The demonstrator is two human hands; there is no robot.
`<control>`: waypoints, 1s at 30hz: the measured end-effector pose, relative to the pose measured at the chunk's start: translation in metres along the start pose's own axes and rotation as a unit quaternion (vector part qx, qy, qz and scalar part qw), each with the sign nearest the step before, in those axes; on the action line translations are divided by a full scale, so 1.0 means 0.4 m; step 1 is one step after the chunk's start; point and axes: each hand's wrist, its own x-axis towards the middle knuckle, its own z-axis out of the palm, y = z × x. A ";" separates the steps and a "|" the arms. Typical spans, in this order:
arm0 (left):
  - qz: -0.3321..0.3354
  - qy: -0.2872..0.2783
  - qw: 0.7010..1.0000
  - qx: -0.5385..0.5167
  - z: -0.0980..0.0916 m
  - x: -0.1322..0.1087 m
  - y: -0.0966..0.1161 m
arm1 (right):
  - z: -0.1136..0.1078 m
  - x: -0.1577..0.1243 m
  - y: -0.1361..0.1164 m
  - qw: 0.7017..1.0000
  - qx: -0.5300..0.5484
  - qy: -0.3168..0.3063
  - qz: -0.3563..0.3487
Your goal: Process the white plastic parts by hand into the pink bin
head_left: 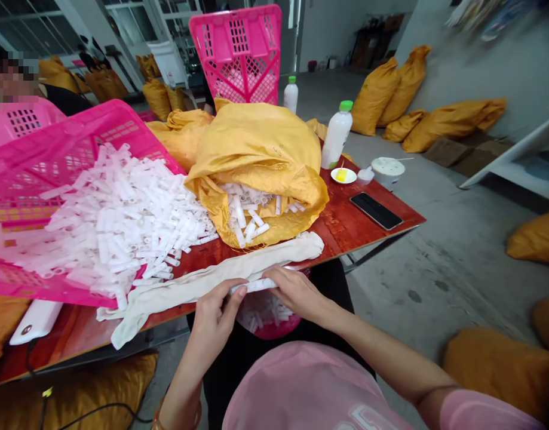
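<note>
Between my two hands, at the table's front edge, is a short white plastic tube [258, 285]. My left hand [218, 307] pinches its left end between thumb and fingers. The right end sits in the fingers of my right hand [296, 291]. Just behind lies a rolled white cloth [198, 276] along the edge. Below my hands, a pink container [278, 330] on my lap holds more white pieces, partly hidden. A heap of white tubes [131, 209] spills from a tipped pink basket [117, 119] at left. An open yellow sack [260, 137] shows similar tubes in its mouth.
On the red table [341, 230] are a phone [375, 210], a small dish [344, 175] and a green-capped bottle [337, 134]. Another pink basket [236, 54] stands upright behind the sack. Yellow sacks [453, 124] lie on the floor at right. A person [14, 77] sits at far left.
</note>
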 end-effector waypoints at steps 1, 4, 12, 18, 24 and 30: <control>-0.012 -0.012 1.000 -0.004 0.009 0.002 -0.001 | 0.013 -0.003 0.001 0.999 -0.052 0.012 -0.014; -0.050 -0.016 0.998 -0.045 0.041 0.007 -0.010 | 0.037 -0.007 -0.004 0.997 -0.077 0.027 -0.015; -0.037 0.024 0.989 -0.141 0.022 0.009 -0.038 | -0.012 0.008 -0.031 0.976 0.193 -0.089 0.047; -0.109 0.006 0.983 -0.144 0.035 0.005 -0.025 | 0.037 -0.005 -0.016 0.997 -0.075 -0.009 -0.002; -0.193 0.043 0.936 -0.291 0.092 0.015 0.006 | 0.058 -0.027 -0.004 0.956 -0.284 0.048 -0.056; -0.202 0.045 0.929 -0.306 0.131 0.019 0.012 | 0.050 -0.043 -0.004 0.984 -0.173 0.018 0.033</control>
